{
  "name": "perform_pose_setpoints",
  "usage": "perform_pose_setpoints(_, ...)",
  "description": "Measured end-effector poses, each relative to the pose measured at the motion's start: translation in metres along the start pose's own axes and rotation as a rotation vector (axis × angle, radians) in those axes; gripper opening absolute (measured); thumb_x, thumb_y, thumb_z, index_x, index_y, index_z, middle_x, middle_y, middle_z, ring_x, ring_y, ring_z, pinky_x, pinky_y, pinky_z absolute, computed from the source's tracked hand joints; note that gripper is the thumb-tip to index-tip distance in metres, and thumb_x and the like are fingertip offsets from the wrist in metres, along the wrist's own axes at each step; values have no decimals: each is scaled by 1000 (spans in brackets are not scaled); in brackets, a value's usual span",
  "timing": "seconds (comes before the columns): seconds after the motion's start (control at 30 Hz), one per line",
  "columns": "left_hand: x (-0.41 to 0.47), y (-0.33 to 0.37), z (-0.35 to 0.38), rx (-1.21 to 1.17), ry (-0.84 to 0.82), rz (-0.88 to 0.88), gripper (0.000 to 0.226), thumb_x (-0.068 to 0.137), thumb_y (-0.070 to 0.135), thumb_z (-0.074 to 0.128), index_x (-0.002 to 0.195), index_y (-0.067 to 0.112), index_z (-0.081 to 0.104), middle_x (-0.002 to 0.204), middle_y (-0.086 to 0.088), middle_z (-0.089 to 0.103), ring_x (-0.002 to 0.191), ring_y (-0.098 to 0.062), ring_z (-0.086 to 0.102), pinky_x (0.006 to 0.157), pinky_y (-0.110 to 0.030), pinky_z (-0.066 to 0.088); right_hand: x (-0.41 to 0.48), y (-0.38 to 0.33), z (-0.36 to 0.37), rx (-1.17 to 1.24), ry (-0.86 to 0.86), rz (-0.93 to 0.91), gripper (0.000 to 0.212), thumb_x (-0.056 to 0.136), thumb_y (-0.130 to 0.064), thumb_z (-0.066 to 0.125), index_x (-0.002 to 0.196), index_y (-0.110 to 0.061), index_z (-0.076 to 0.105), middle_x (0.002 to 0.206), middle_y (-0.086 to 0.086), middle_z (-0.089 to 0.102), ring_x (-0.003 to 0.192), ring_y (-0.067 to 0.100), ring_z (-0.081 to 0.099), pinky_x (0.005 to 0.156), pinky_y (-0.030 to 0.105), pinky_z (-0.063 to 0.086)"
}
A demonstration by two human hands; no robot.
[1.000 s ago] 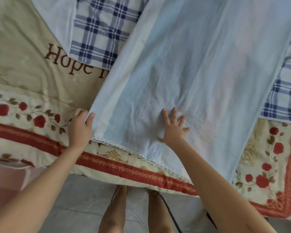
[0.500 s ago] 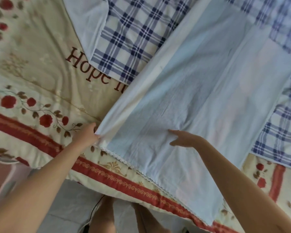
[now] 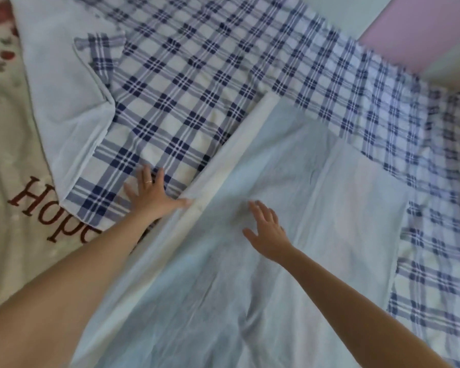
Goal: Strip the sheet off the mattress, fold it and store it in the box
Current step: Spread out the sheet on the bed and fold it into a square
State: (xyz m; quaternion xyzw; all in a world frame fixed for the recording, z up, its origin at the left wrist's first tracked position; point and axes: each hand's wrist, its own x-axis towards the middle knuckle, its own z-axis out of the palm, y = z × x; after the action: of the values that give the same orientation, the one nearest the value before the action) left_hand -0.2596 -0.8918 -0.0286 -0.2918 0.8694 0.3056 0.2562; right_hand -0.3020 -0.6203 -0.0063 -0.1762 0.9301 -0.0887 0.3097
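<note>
A cream cover (image 3: 7, 152) with dark red "Hop" lettering and blurred red flowers lies along the bed's left side, and a pink panel (image 3: 430, 30) fills the far right corner.

Pale sheet (image 3: 316, 208) folded over plaid cloth (image 3: 197, 75), left hand (image 3: 150, 196) flat at its edge — right hand (image 3: 267, 232) flat on top

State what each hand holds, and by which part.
Nothing is gripped. Left hand lies flat on the checked fabric; right hand is spread open over the pale sheet.
</note>
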Motion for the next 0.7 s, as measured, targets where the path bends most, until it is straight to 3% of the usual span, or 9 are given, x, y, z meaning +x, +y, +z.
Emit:
perform_pose_setpoints(0.13,62,36,-24,-96,-105,-103,132,53,90,51,143,34,-28,144,-9,-44,133,-34,-38,103,-68,-14,76,18,-25,-195,-73,39,69,94,-61,32,148,-45,-7,158,-8,-18,146,24,-12,113,57,9)
perform_pose_setpoints(0.27,102,53,-22,18,-150,-254,155,35,91,58,131,28,-46,135,-14,-53,130,-41,-40,102,-74,-7,170,44,-67,-99,-57,290,77,86,-76,23,143,-48,-21,154,-10,-31,145,29,-18,107,70,1)
perform_pose_setpoints(0.4,117,61,-26,35,-231,-353,164,19,90,59,115,28,-58,115,-13,-65,124,-40,-47,101,-75,-7,245,54,-108,-50,5,367,90,75,-86,23,139,-49,-28,151,-6,-37,143,33,-23,102,76,-2)
perform_pose_setpoints(0.5,119,67,-29,56,-270,-394,163,26,88,64,112,26,-61,109,-13,-67,123,-40,-48,99,-74,-6,298,41,-144,96,185,409,90,81,-81,27,148,-40,-16,157,-2,-24,145,31,-14,105,73,-1)
perform_pose_setpoints(0.6,121,74,-35,49,-305,-404,161,35,85,67,114,24,-60,119,-15,-64,123,-40,-48,100,-74,-6,345,7,-171,187,437,325,88,85,-71,41,152,-22,11,158,6,2,144,27,11,109,60,17)
perform_pose_setpoints(0.7,123,74,-41,51,-329,-434,162,35,84,69,110,24,-62,113,-16,-66,120,-40,-50,100,-75,-7,371,-17,-183,106,421,370,76,90,-54,50,146,-9,25,153,13,16,138,29,24,103,50,34)
